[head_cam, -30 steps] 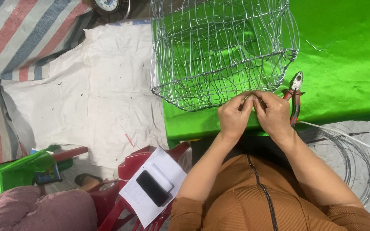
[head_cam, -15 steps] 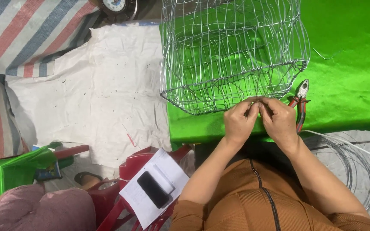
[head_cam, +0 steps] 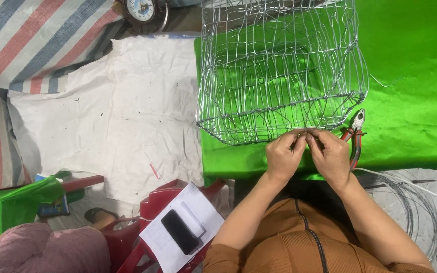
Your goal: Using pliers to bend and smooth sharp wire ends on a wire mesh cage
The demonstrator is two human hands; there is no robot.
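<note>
I see the silver wire-mesh cage [head_cam: 279,76] on the green-covered table [head_cam: 410,76]. My left hand [head_cam: 284,157] and right hand [head_cam: 331,155] both pinch its near rim wire. It looks light, springy and prickly; the stiffer rim seems the best hold.

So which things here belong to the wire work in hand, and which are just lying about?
In use:
- wire cage, near rim pinched by left hand and right hand
- red-handled pliers beside the right hand
- wire coil

Lying about:
- black phone on paper
- red stool
- clock
</note>
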